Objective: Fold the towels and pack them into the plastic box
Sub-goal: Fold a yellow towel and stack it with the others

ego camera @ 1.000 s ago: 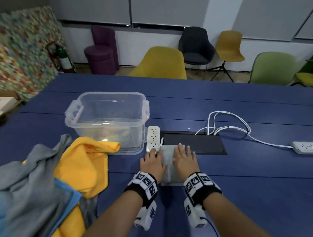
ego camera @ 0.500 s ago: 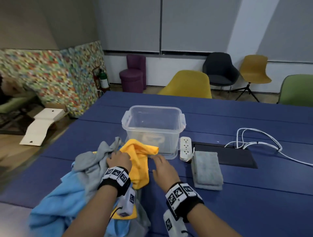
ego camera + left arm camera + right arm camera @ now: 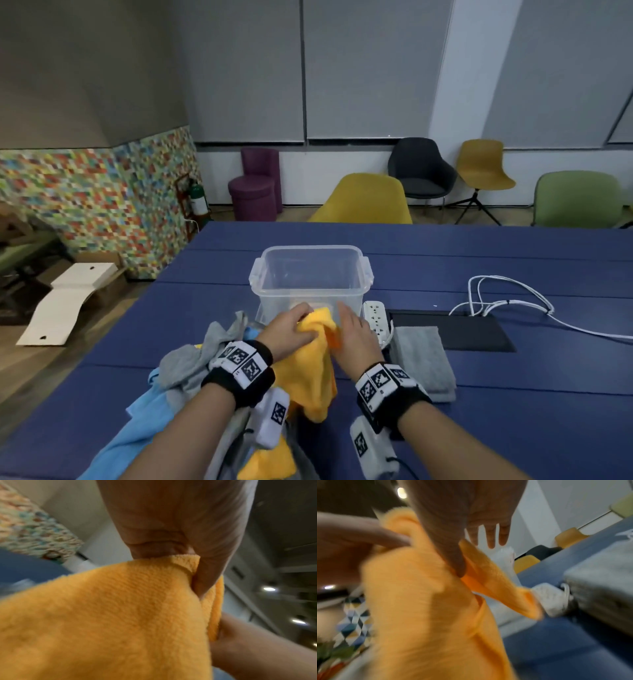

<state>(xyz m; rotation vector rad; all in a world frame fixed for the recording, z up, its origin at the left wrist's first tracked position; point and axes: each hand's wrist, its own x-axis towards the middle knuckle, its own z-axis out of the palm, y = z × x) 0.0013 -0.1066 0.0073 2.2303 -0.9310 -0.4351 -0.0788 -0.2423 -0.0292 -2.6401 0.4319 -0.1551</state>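
Note:
A yellow towel [image 3: 308, 373] hangs lifted above the blue table [image 3: 513, 428], just in front of the clear plastic box [image 3: 310, 270]. My left hand [image 3: 291, 329] grips a bunched top corner of it; the left wrist view shows the yellow towel [image 3: 120, 615] caught under the curled fingers. My right hand [image 3: 352, 334] is beside it, thumb pinching a yellow towel [image 3: 428, 615] edge while the other fingers stay straight. A folded grey towel [image 3: 423, 363] lies flat to the right of my hands. The box looks empty.
Crumpled grey [image 3: 191, 363] and light blue [image 3: 144, 421] towels are heaped at the table's near left. A white power strip [image 3: 375, 317] lies between box and folded towel, beside a black panel [image 3: 455, 330] and white cables [image 3: 507, 305]. Chairs stand beyond the table.
Both hands left the folded grey towel, moved left to the pile and took hold of the yellow towel, which is now raised off the heap toward the box.

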